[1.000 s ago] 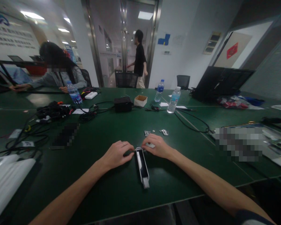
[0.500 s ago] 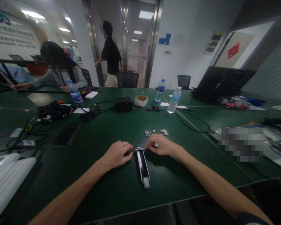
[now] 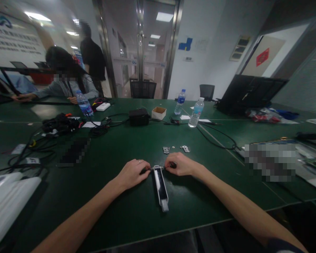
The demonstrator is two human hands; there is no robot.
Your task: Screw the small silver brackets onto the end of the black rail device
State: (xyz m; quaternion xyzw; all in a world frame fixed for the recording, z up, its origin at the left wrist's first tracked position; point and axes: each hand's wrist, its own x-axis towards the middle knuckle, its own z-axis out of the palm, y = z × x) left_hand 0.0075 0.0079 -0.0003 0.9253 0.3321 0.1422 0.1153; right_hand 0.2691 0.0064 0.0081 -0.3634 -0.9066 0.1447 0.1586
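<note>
A long, narrow device with a white frame and a black face (image 3: 161, 185) lies on the green table (image 3: 116, 218), its far end between my hands. My left hand (image 3: 134, 173) is closed around a dark-handled tool (image 3: 143, 171), whose thin metal tip meets the left side of that end. On the opposite side, my right hand (image 3: 181, 164) pinches a dark-handled tool (image 3: 172, 165) against the metal crosspiece. The fingers hide most of both tools, so their exact kind is unclear. Just beyond lie a metal bracket (image 3: 166, 150), a second bracket (image 3: 185, 149) and small rings (image 3: 173, 147).
Water bottles (image 3: 196, 113), a small open box (image 3: 158, 113) and a black box (image 3: 138, 117) stand farther back. Cables (image 3: 98, 130) spread at left, near white casings (image 3: 13, 200). A tray of parts (image 3: 308, 158) is at right. A person (image 3: 68, 75) sits across the table.
My right hand has turned slightly, and its tool now shows dark where a pale part showed before. My left hand has barely moved. The walking person has gone left, behind the seated one.
</note>
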